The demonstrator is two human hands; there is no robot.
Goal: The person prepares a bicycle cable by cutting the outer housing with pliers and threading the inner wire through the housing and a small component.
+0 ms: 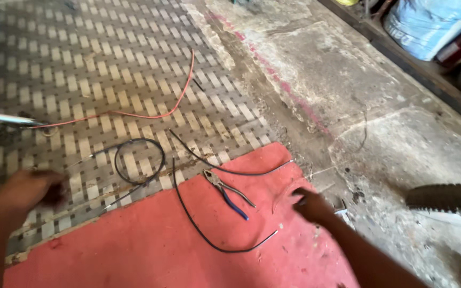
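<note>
My left hand (30, 188) rests low on the patterned tile floor at the left, fingers curled, near a looped black cable (140, 160); whether it holds anything I cannot tell. My right hand (311, 205) reaches down to the right edge of a red mat (150, 250), fingers bent over a small thin thing that I cannot make out. Between the hands lie pliers with one blue handle (228, 193) on the mat. A long black wire (198, 232) curves across the mat and another black wire (225, 169) runs above the pliers.
A red wire (180, 96) snakes over the tiles toward a metal rod (4, 118) at the left. Rough concrete (337, 80) lies to the right. A black tyre tread (446, 196) shows at the right edge, and a blue-white sack (433, 24) stands far right.
</note>
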